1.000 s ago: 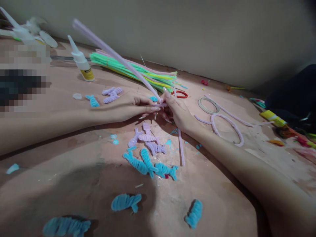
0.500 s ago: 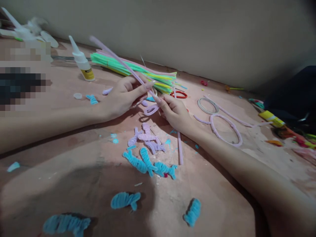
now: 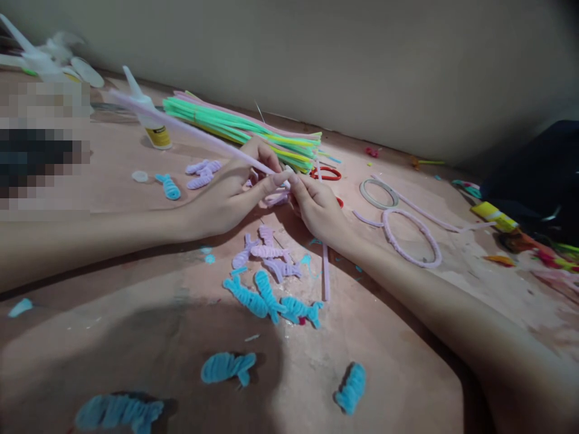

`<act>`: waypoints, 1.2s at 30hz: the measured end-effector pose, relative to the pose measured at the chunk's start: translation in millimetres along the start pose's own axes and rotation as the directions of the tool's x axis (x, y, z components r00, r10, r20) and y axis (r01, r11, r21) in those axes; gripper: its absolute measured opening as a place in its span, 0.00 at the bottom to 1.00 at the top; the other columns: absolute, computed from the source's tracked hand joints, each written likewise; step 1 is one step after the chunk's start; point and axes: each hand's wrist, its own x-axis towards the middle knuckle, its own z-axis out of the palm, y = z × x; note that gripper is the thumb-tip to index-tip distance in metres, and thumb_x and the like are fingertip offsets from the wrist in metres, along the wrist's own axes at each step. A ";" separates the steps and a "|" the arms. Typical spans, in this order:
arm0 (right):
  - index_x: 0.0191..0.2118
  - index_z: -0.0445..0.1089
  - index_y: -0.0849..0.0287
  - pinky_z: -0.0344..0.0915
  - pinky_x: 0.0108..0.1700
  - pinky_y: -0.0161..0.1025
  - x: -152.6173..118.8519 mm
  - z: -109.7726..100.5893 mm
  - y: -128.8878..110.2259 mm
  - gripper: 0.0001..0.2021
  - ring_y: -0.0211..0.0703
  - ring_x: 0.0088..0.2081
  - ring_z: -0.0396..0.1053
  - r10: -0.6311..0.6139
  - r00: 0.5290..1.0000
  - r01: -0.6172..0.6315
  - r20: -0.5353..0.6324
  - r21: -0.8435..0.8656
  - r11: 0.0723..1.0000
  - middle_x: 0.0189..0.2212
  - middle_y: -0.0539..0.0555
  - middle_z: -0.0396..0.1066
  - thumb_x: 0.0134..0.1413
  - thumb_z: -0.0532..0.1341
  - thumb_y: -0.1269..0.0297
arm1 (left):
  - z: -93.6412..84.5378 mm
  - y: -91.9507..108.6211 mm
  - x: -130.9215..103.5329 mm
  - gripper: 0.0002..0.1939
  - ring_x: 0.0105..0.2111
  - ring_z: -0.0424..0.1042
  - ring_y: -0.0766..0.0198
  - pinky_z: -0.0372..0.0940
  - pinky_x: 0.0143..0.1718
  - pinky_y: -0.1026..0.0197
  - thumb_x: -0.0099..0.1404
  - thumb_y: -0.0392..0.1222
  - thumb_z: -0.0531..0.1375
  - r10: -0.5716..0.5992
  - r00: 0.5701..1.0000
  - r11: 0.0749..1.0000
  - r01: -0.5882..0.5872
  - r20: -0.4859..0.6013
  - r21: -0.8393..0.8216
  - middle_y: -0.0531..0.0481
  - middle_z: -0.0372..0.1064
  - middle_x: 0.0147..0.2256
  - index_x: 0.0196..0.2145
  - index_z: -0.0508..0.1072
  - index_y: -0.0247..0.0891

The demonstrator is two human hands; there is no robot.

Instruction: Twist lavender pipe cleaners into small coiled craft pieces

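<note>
A long lilac pipe cleaner [image 3: 199, 132] slants from the upper left down into the fingertips of both hands. My left hand [image 3: 239, 187] pinches it between thumb and fingers. Fingertip to fingertip with it, my right hand [image 3: 319, 202] grips the same pipe cleaner at its lower end, where a lilac loop [image 3: 277, 199] shows just below, partly hidden by the fingers. Lilac fish shapes [image 3: 271, 252] of wound pipe cleaner lie under the hands, with several blue fish shapes [image 3: 246, 296] nearer to me. More lilac pieces [image 3: 202, 173] rest beyond my left wrist.
Behind the hands lies a bundle of green, yellow and pink pipe cleaners [image 3: 217, 117]. A glue bottle [image 3: 156, 132] stands to its left. Red-handled scissors [image 3: 330, 174], a tape roll [image 3: 379, 193] and a lilac ring [image 3: 434, 250] are at the right, a wall [image 3: 316, 60] behind.
The pipe cleaner's free end has swung down and to the left, now crossing in front of the glue bottle. My left hand has lowered slightly, uncovering lilac pieces behind it.
</note>
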 end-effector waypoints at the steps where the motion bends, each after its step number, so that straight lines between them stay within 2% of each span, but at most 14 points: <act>1: 0.29 0.60 0.56 0.59 0.35 0.37 -0.2 0.8 0.2 0.26 0.37 0.30 0.60 0.003 1.000 -0.003 -0.002 0.019 1.000 0.25 0.48 0.58 0.72 0.50 0.40 | 0.1 -0.8 1.3 0.21 0.46 0.74 0.57 0.70 0.50 0.53 0.75 0.63 0.55 -0.002 1.000 1.000 0.002 -0.023 0.026 0.47 0.74 0.41 0.43 0.70 0.40; 4: 0.31 0.60 0.56 0.60 0.33 0.36 -1.0 3.1 2.2 0.26 0.37 0.31 0.60 0.031 1.000 -0.031 0.003 0.079 0.996 0.27 0.48 0.59 0.71 0.50 0.38 | 2.0 -2.3 4.6 0.22 0.46 0.72 0.57 0.69 0.51 0.53 0.76 0.63 0.53 -0.044 0.998 0.996 0.047 -0.042 0.073 0.46 0.72 0.42 0.42 0.68 0.40; 8: 0.34 0.62 0.56 0.61 0.32 0.34 -1.3 4.3 4.5 0.26 0.36 0.31 0.59 0.057 0.998 -0.059 0.022 0.152 0.987 0.28 0.48 0.58 0.69 0.51 0.36 | 3.7 1.2 6.3 0.26 0.34 0.69 0.60 0.67 0.41 0.56 0.78 0.62 0.47 -0.110 0.989 0.987 0.098 0.096 0.124 0.48 0.70 0.33 0.33 0.67 0.39; 10: 0.34 0.61 0.55 0.61 0.32 0.34 -1.3 3.9 3.5 0.26 0.36 0.31 0.59 0.057 0.998 -0.061 0.029 0.178 0.982 0.28 0.48 0.58 0.69 0.52 0.36 | 3.7 5.8 6.2 0.28 0.32 0.68 0.60 0.67 0.38 0.57 0.77 0.64 0.45 -0.129 0.982 0.982 0.107 0.135 0.153 0.48 0.69 0.30 0.31 0.67 0.39; 16: 0.35 0.63 0.57 0.63 0.34 0.34 -3.8 1.3 -6.1 0.26 0.36 0.32 0.61 0.046 0.994 -0.065 0.101 0.190 0.980 0.29 0.48 0.60 0.71 0.49 0.38 | 0.6 9.3 5.9 0.28 0.35 0.70 0.61 0.67 0.41 0.58 0.77 0.63 0.45 -0.069 0.991 0.972 0.041 0.114 0.232 0.48 0.70 0.32 0.32 0.67 0.39; 21: 0.39 0.67 0.56 0.62 0.33 0.33 -5.2 1.1 -8.2 0.18 0.35 0.33 0.63 -0.029 0.987 0.004 0.161 0.153 0.988 0.30 0.48 0.63 0.73 0.56 0.46 | -1.9 -4.5 3.0 0.21 0.35 0.70 0.59 0.68 0.40 0.56 0.77 0.57 0.50 -0.037 0.995 0.988 0.022 0.096 0.154 0.49 0.69 0.32 0.32 0.67 0.40; 24: 0.39 0.68 0.56 0.61 0.31 0.33 -4.8 1.5 -7.3 0.17 0.36 0.32 0.63 -0.039 0.984 0.015 0.175 0.137 0.990 0.30 0.49 0.64 0.74 0.55 0.49 | 0.3 -10.7 -0.2 0.15 0.39 0.73 0.57 0.70 0.42 0.54 0.76 0.55 0.54 -0.016 0.999 0.999 0.015 0.040 0.042 0.48 0.72 0.37 0.39 0.69 0.43; 26: 0.38 0.68 0.57 0.60 0.30 0.33 -4.4 1.5 -6.0 0.17 0.35 0.32 0.63 -0.037 0.982 0.010 0.184 0.146 0.989 0.32 0.50 0.65 0.74 0.55 0.49 | 2.4 -11.6 -1.9 0.12 0.40 0.75 0.57 0.71 0.41 0.54 0.76 0.55 0.55 -0.028 0.998 0.997 0.031 0.048 -0.068 0.49 0.74 0.39 0.46 0.69 0.46; 30: 0.37 0.68 0.57 0.59 0.29 0.32 -3.3 0.6 -3.4 0.20 0.34 0.30 0.62 -0.036 0.985 0.006 0.170 0.176 0.984 0.30 0.49 0.64 0.73 0.55 0.46 | 5.0 -7.3 -1.5 0.15 0.38 0.78 0.61 0.73 0.36 0.58 0.75 0.56 0.56 -0.074 0.993 0.972 0.092 0.089 -0.215 0.50 0.77 0.44 0.55 0.67 0.51; 33: 0.37 0.69 0.57 0.60 0.29 0.33 -2.2 0.1 -3.4 0.22 0.34 0.28 0.62 0.009 0.991 -0.031 0.130 0.170 0.985 0.26 0.47 0.62 0.71 0.56 0.43 | 5.8 -4.3 1.3 0.17 0.38 0.78 0.60 0.73 0.35 0.59 0.75 0.58 0.57 -0.092 0.992 0.974 0.107 0.083 -0.202 0.48 0.78 0.41 0.52 0.71 0.46; 36: 0.39 0.70 0.57 0.63 0.31 0.32 -1.2 1.9 -4.3 0.21 0.36 0.32 0.67 0.028 0.998 -0.038 0.055 0.191 0.981 0.28 0.48 0.66 0.66 0.61 0.41 | 6.3 -3.5 2.9 0.19 0.32 0.76 0.61 0.71 0.31 0.59 0.75 0.59 0.56 -0.123 0.991 0.977 0.129 0.045 -0.171 0.49 0.77 0.37 0.51 0.73 0.44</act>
